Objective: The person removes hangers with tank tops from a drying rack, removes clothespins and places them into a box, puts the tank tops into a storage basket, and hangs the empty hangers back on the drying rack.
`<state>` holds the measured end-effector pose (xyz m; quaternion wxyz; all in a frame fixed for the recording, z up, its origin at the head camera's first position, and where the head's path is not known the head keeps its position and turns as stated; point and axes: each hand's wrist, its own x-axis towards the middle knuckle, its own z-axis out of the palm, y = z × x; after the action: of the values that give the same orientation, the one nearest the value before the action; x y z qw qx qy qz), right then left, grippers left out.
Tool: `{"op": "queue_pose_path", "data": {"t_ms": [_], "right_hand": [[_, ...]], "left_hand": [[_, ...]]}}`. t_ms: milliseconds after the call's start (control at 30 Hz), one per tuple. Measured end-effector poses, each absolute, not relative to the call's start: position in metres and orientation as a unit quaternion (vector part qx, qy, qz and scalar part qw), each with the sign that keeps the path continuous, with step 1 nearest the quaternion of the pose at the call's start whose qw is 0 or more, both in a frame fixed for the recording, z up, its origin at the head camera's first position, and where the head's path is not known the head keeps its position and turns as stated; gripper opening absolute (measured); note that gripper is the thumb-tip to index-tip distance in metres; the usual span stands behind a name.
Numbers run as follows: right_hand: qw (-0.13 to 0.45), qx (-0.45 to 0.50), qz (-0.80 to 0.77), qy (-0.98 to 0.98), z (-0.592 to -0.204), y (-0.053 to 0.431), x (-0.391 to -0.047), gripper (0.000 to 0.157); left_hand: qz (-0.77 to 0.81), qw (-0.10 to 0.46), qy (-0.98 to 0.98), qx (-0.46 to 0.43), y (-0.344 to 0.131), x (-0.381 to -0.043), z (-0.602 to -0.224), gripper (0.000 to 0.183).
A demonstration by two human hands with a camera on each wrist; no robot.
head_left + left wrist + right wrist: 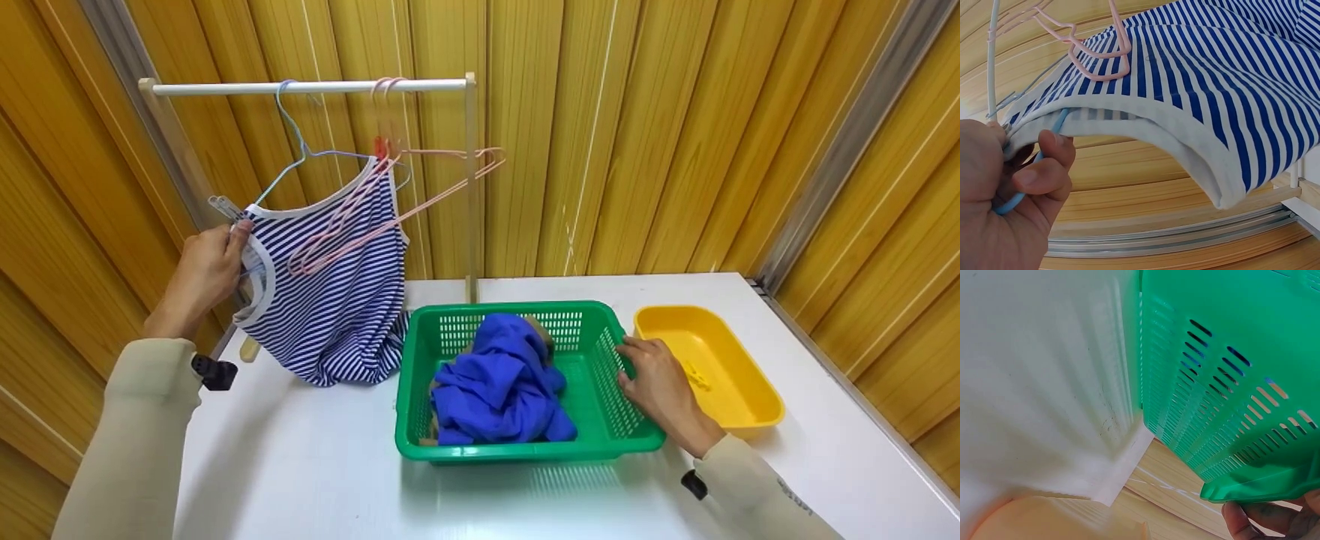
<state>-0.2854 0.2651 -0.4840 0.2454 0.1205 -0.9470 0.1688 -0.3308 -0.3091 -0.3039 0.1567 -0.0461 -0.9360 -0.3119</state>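
A blue-and-white striped tank top (pixel 337 277) hangs on a light-blue hanger (pixel 300 142). At its left shoulder my left hand (pixel 214 259) grips the fabric, thumb on top, beside a grey clothespin (pixel 225 206). In the left wrist view, curled fingers (pixel 1053 174) surround the blue hanger (pixel 1016 202) below the white armhole trim. A red clothespin (pixel 381 148) sits at the other shoulder. My right hand (pixel 660 382) holds the right rim of a green basket (pixel 525 452), fingers bent over the edge. Crumpled blue cloth (pixel 502 382) lies inside, over brownish fabric.
Pink hangers (pixel 442 202) hang from the white rail (pixel 225 88) and overlap the top. The rack's wooden upright (pixel 471 225) stands behind the basket. Right of it is a yellow tray (pixel 750 375) with small yellow clothespins (pixel 697 375). Wood-patterned walls enclose the white table (pixel 315 465).
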Motion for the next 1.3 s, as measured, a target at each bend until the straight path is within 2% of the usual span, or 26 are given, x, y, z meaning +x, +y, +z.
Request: {"op": "queue_pose_path", "data": {"t_ms": [333, 733, 1300], "right_hand": [[0.245, 0.12, 0.166, -0.948, -0.483, 0.266, -0.285, 0.032], [0.261, 0.126, 0.17, -0.942, -0.484, 0.266, -0.285, 0.027], [0.249, 0.119, 0.171, -0.946, -0.485, 0.265, -0.285, 0.028]], "left_hand": [[-0.32, 0.2, -0.925, -0.043, -0.309, -0.329, -0.31, 0.066], [-0.321, 0.309, -0.894, -0.051, -0.306, -0.335, -0.325, 0.054], [-0.323, 0.357, -0.876, -0.032, -0.308, -0.331, -0.344, 0.05]]}}
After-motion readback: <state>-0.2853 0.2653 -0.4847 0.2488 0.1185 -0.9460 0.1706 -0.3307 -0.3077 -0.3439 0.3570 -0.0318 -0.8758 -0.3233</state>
